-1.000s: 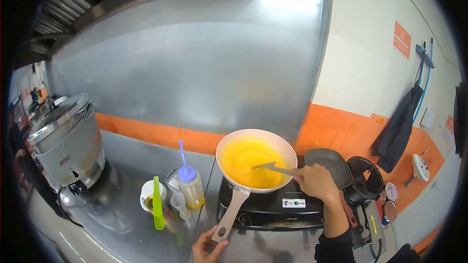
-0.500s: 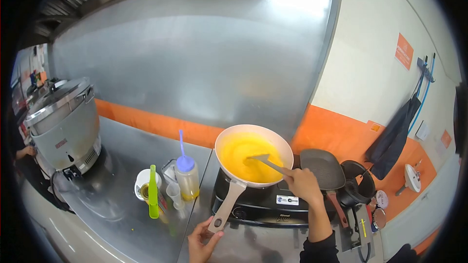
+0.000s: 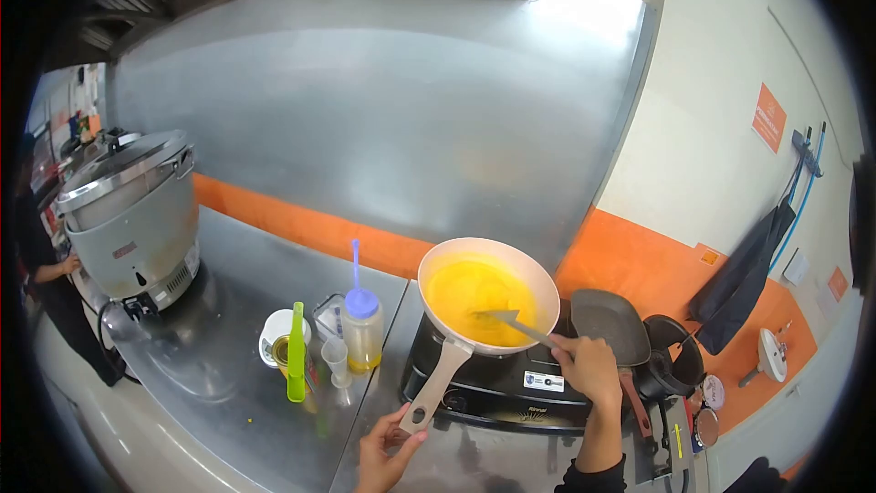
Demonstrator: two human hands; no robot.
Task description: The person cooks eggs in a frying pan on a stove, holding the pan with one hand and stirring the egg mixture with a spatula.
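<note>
My left hand (image 3: 388, 455) grips the end of the beige handle of a frying pan (image 3: 544, 297). The pan sits on a black gas stove (image 3: 497, 407), tilted a little in view. Yellow liquid that looks like beaten egg (image 3: 474, 288) covers the pan's bottom. In my right hand (image 3: 587, 371) is a grey spatula (image 3: 523, 325), its blade dipped in the yellow liquid near the pan's near right side. The fingers of my right hand are wrapped round the spatula's handle.
Left of the stove stand a squeeze bottle (image 3: 362, 333) of yellow liquid, a clear cup (image 3: 336, 358) and a white container (image 3: 270, 340) with a green-handled tool (image 3: 297, 361). A large rice cooker (image 3: 137, 228) is far left; a square grill pan (image 3: 610, 324) and a black pot (image 3: 673, 347) are right. A person (image 3: 59, 283) stands at far left.
The spatula blade has shifted slightly within the yellow liquid, toward the pan's near side. My left hand keeps its hold on the pan handle. The whole view has shifted a little.
</note>
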